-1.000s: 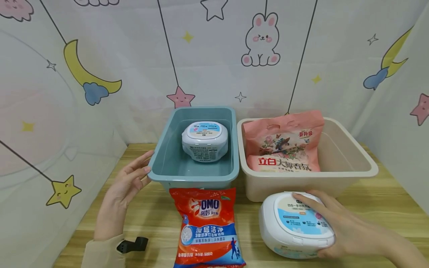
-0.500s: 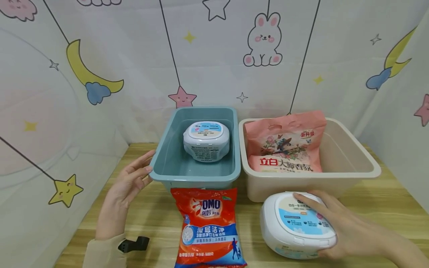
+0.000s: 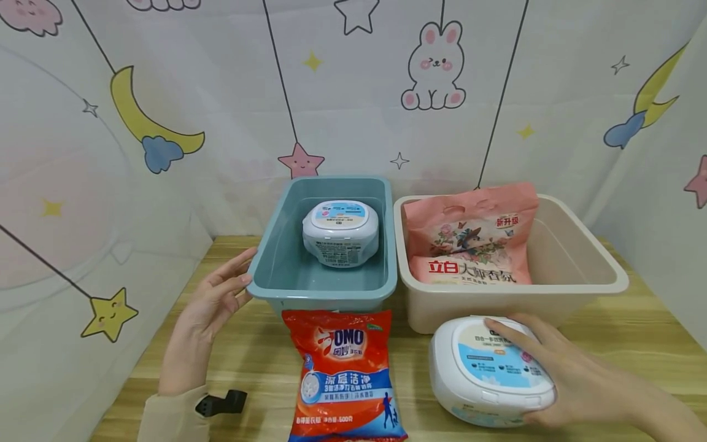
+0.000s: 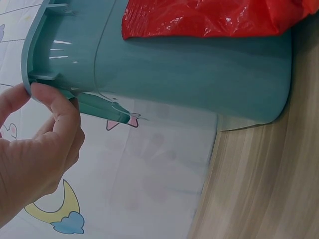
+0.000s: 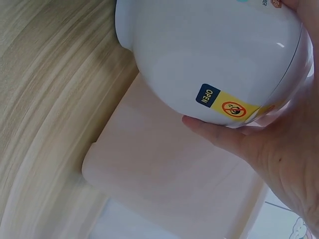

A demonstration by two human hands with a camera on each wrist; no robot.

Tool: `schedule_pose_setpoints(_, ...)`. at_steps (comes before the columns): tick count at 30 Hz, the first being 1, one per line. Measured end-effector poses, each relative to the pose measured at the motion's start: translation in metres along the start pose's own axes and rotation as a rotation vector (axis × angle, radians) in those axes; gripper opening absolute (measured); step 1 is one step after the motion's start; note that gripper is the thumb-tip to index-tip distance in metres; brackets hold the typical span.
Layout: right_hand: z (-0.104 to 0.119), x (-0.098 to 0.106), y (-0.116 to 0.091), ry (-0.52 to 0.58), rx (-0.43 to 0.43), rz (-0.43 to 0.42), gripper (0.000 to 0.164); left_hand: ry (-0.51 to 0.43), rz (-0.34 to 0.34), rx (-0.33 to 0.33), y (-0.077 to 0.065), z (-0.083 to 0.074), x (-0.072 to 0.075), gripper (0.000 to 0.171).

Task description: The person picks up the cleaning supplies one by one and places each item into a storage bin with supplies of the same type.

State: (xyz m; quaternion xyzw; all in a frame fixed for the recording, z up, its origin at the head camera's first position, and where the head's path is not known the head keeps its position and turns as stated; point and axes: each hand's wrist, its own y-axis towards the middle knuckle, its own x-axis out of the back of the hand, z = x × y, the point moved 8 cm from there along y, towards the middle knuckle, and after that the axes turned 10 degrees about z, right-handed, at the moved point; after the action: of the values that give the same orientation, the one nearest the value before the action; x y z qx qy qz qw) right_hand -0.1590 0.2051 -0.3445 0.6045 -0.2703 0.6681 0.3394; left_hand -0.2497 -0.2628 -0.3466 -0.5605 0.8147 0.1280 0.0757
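Note:
My left hand (image 3: 212, 301) pinches the near left corner of the blue-green plastic bin (image 3: 320, 294); in the left wrist view, thumb and finger (image 4: 55, 107) meet at its rim. Inside that bin sits a white lidded tub (image 3: 340, 236) with a blue label. My right hand (image 3: 574, 374) grips a similar, nearer white tub (image 3: 464, 393) from its right side, the tub tilted slightly. An "OPEN" sticker (image 5: 219, 102) shows on this tub in the right wrist view. A red OMO washing powder bag (image 3: 342, 368) leans before the blue-green bin.
To the right stands a beige bin (image 3: 574, 245), holding a pink washing powder bag (image 3: 469, 236). Both bins stand side by side on a wood-grain table (image 3: 237, 393). Behind them hangs a white cartoon-print curtain (image 3: 353, 110).
The scene has shifted very slightly rightward in the head view. Both hands, the tubs and the bags keep their places relative to each other.

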Motion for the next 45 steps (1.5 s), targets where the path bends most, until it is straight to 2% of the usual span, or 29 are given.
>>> schedule_pose_setpoints(13,0.006,0.004,0.000,-0.027,0.051,-0.037,0.118,0.011,0.007,-0.003,0.001,-0.001,-0.002,0.041)
schedule_pose_setpoints(24,0.011,0.015,0.001,-0.045,0.037,-0.031,0.119,0.002,0.016,-0.012,0.000,-0.002,-0.001,0.041)
schedule_pose_setpoints(38,0.016,0.022,0.003,-0.071,0.029,-0.023,0.120,0.009,-0.013,0.003,0.000,0.000,0.001,0.041)
schedule_pose_setpoints(45,0.022,0.030,0.003,-0.076,0.054,-0.054,0.123,0.013,-0.024,0.010,0.000,-0.001,0.000,0.040)
